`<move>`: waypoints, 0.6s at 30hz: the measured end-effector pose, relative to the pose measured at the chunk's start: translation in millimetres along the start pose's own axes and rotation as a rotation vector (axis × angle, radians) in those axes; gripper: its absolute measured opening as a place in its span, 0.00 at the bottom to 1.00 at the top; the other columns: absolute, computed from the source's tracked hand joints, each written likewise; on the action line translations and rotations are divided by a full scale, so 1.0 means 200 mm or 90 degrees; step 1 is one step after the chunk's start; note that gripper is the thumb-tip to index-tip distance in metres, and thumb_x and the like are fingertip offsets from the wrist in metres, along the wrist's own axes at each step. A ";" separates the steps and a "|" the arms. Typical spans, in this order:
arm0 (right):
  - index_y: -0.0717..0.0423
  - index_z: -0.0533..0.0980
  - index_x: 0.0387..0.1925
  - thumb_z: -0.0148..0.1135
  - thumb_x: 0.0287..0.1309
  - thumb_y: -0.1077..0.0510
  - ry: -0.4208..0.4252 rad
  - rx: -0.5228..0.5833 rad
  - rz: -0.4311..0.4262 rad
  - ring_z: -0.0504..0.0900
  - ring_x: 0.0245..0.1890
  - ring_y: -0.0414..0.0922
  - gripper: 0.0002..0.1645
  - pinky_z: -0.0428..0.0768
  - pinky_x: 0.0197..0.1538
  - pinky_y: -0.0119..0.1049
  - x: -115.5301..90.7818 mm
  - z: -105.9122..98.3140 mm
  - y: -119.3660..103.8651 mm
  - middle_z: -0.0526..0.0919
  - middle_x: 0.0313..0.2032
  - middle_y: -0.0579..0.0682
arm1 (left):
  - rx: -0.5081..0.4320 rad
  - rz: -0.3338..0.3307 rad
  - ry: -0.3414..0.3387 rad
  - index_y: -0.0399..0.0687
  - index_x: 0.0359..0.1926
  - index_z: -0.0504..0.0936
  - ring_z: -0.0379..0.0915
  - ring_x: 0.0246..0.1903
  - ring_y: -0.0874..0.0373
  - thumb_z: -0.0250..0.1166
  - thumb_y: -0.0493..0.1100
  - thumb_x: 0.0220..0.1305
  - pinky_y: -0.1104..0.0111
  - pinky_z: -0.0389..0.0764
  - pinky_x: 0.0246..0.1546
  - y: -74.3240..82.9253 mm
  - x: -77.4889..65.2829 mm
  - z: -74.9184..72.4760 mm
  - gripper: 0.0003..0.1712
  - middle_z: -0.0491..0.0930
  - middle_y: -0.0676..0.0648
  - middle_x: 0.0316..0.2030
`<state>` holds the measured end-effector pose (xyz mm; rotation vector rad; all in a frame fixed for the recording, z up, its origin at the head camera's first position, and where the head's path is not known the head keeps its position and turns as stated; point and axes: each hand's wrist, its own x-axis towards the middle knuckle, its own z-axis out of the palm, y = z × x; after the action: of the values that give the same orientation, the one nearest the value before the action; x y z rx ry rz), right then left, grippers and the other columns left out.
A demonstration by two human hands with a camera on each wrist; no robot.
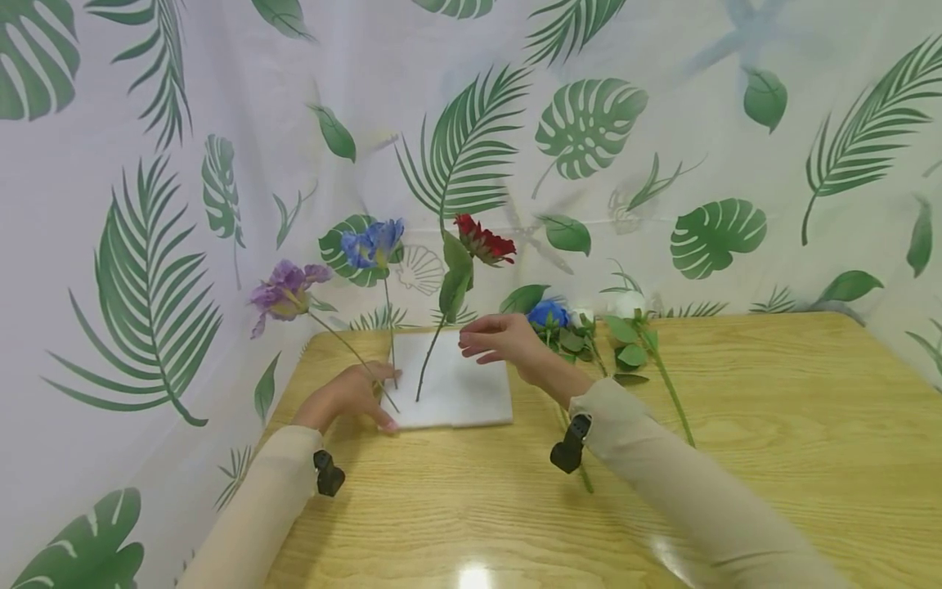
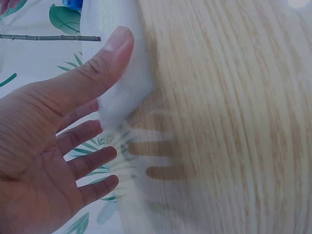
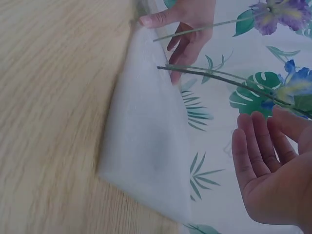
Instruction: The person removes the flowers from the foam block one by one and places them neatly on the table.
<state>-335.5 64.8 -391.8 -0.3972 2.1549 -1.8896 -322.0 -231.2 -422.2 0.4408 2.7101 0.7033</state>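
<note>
Three artificial flowers stand in a white foam block [image 1: 474, 380] on the table: a purple one [image 1: 285, 292] leaning left, a light blue one [image 1: 373, 244] upright, and a red one [image 1: 484, 240] tilting right. My left hand [image 1: 352, 397] is at the block's left side, its thumb [image 2: 109, 53] at the near corner and its fingers spread, fairly straight. Beside the red flower's stem [image 1: 429, 360], above the block, my right hand [image 1: 508, 339] holds nothing. Its fingers [image 3: 258, 151] are relaxed and gently bent.
To the right of the block lie a dark blue flower [image 1: 549, 313] and a white flower [image 1: 629, 305], their stems pointing toward the front. The wooden table [image 1: 773, 409] meets a leaf-printed curtain [image 1: 589, 49] at the back and left.
</note>
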 end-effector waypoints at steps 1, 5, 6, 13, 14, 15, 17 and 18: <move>0.68 0.79 0.57 0.65 0.68 0.58 -0.001 0.000 -0.002 0.90 0.46 0.49 0.22 0.86 0.57 0.51 0.00 0.01 0.00 0.88 0.49 0.61 | 0.001 0.001 0.000 0.42 0.72 0.71 0.55 0.76 0.36 0.86 0.45 0.39 0.46 0.57 0.77 0.00 0.00 0.00 0.57 0.61 0.35 0.76; 0.66 0.79 0.58 0.65 0.68 0.58 0.000 -0.002 0.002 0.89 0.49 0.51 0.21 0.86 0.57 0.49 0.02 0.06 0.00 0.87 0.53 0.62 | 0.004 0.001 0.001 0.42 0.72 0.71 0.54 0.76 0.36 0.86 0.45 0.39 0.46 0.57 0.77 0.00 0.00 0.00 0.56 0.61 0.35 0.76; 0.66 0.79 0.57 0.66 0.67 0.58 0.002 0.000 0.005 0.89 0.49 0.51 0.21 0.86 0.56 0.48 0.03 0.08 0.00 0.87 0.53 0.62 | 0.005 0.002 0.002 0.42 0.72 0.71 0.54 0.76 0.36 0.86 0.45 0.39 0.46 0.57 0.77 0.00 0.00 0.00 0.56 0.61 0.35 0.76; 0.65 0.80 0.58 0.66 0.67 0.58 0.000 0.002 0.014 0.88 0.50 0.50 0.21 0.86 0.56 0.45 0.06 0.14 0.00 0.86 0.54 0.62 | 0.016 -0.005 0.002 0.43 0.72 0.71 0.55 0.76 0.37 0.86 0.45 0.40 0.47 0.57 0.78 0.00 0.00 -0.01 0.56 0.62 0.36 0.76; 0.65 0.80 0.58 0.66 0.67 0.58 0.001 0.000 0.016 0.88 0.49 0.50 0.21 0.86 0.56 0.45 0.06 0.15 0.00 0.86 0.54 0.62 | 0.018 -0.006 0.001 0.43 0.72 0.71 0.55 0.76 0.37 0.86 0.45 0.40 0.47 0.57 0.78 0.00 0.00 -0.01 0.56 0.62 0.36 0.76; 0.65 0.79 0.58 0.66 0.67 0.58 0.001 -0.001 0.017 0.88 0.49 0.49 0.21 0.86 0.56 0.45 0.06 0.16 0.00 0.86 0.54 0.62 | 0.018 -0.007 0.000 0.43 0.72 0.71 0.55 0.76 0.37 0.86 0.45 0.40 0.47 0.57 0.78 0.01 0.00 -0.01 0.56 0.62 0.36 0.76; 0.66 0.79 0.57 0.66 0.67 0.59 0.002 0.002 0.021 0.88 0.48 0.48 0.21 0.87 0.56 0.45 0.07 0.18 0.00 0.86 0.53 0.62 | 0.019 -0.008 -0.002 0.43 0.72 0.71 0.55 0.76 0.38 0.86 0.45 0.40 0.48 0.56 0.78 0.01 0.01 0.00 0.56 0.61 0.36 0.76; 0.66 0.79 0.57 0.66 0.67 0.59 0.003 0.006 0.022 0.89 0.48 0.48 0.21 0.87 0.55 0.45 0.08 0.19 0.00 0.86 0.53 0.62 | 0.017 -0.010 -0.002 0.43 0.72 0.71 0.54 0.76 0.38 0.86 0.45 0.40 0.48 0.56 0.78 0.01 0.01 0.00 0.56 0.61 0.37 0.76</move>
<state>-336.2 24.5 -397.8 -0.3512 2.1417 -1.8836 -323.3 -229.8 -421.0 0.4266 2.7193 0.6619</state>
